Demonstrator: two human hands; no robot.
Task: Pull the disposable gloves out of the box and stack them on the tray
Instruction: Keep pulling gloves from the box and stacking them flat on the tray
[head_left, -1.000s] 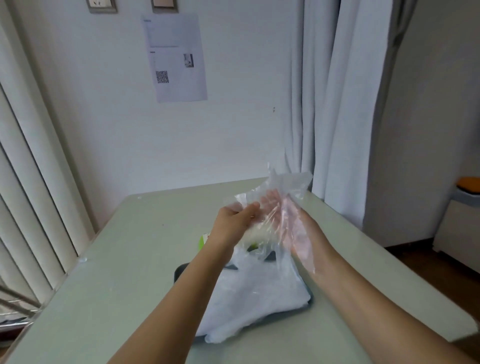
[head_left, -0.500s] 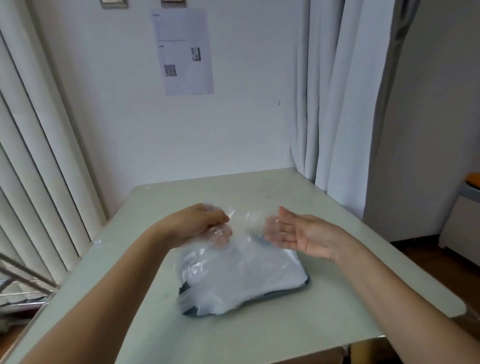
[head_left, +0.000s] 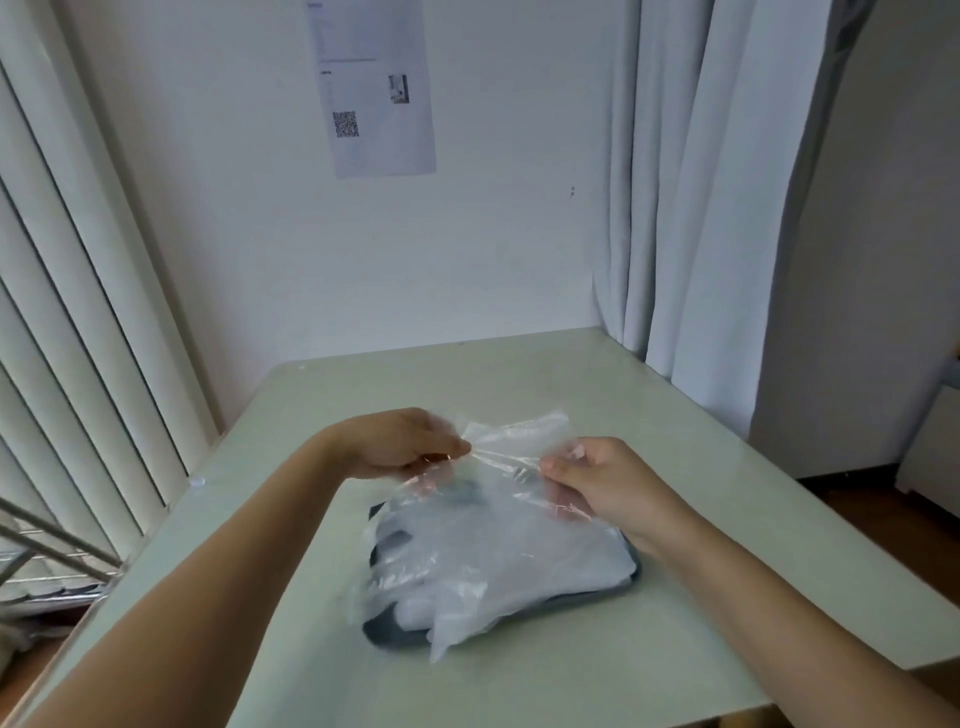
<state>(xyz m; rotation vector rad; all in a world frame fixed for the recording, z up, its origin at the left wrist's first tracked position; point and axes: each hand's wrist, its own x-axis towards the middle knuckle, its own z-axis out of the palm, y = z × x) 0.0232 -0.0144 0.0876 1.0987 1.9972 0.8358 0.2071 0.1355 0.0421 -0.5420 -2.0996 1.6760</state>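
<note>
Laying one glove flat on the pile

Our left hand (head_left: 402, 441) and right hand (head_left: 597, 480) pinch the glove (head_left: 511, 441) cuff; we lower it evenly onto the tray (head_left: 631, 579).

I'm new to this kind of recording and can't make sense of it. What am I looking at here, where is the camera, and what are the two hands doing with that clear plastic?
There is no machine here: a person works with bare hands, and the one camera sits on their head, looking forward and down. So the arms that reach in from the bottom are the wearer's own.

On the pale table lies a dark tray, mostly covered by a pile of thin, clear disposable gloves. The left hand and the right hand each pinch one edge of a top glove, holding it stretched between them just above the pile. Each grip is closed on the plastic.

Behind are a white wall with a printed sheet, blinds on the left and a curtain on the right. The glove box is not visible now.
</note>
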